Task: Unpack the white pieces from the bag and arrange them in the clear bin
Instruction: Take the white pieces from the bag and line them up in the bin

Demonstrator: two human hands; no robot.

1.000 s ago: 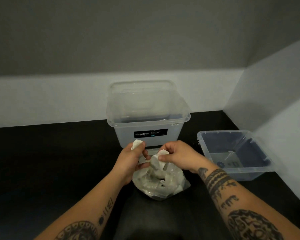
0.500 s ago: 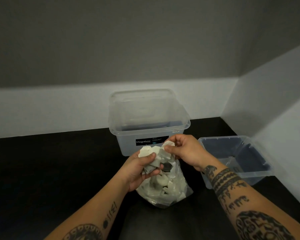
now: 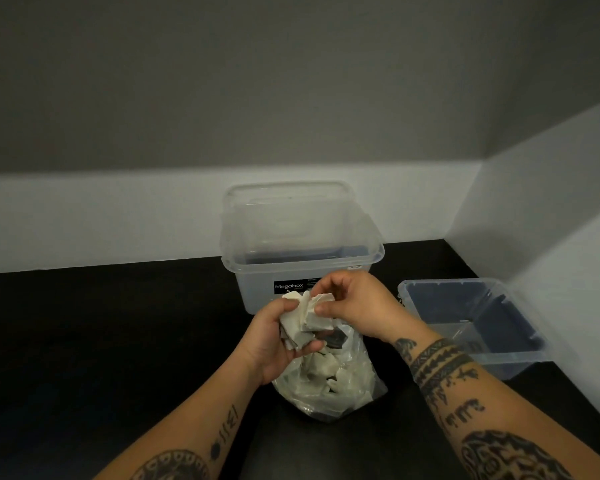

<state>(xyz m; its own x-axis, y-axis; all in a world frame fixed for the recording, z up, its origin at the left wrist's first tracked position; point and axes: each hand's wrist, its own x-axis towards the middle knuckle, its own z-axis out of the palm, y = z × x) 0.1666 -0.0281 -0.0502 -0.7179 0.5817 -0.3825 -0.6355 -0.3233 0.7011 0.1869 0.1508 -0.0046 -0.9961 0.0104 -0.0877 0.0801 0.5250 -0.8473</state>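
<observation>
Left hand [image 3: 274, 341]: palm up above the bag mouth, fingers curled round a bunch of white pieces [image 3: 300, 322], thumb pressed over the top of the bunch
Right hand [image 3: 355, 306]: just right of the left hand, thumb and forefinger pinching one white piece at the top right of the same bunch, other fingers curled above it
White pieces: a handful of flat, irregular shapes gripped between both hands, lifted just above the bag; many more lying loose inside the bag below
Bag [image 3: 329, 386]: clear plastic, standing on the black table [image 3: 101, 341] right in front of the person, mouth open and slumped, partly hidden behind the left hand; a dark piece [image 3: 336, 339] showing near the mouth
Clear bin [image 3: 302, 247]: tall, lidless, with a black Megabox label [image 3: 289, 287] on its near wall, directly behind the hands and against the back wall; floor of the bin hard to make out through the plastic
Second bin [image 3: 471, 323]: lower, clear, off to the right near the corner, well apart from the bag, partly crossed by the right forearm
Forearms: both tattooed, reaching in from the bottom edge toward the middle
</observation>
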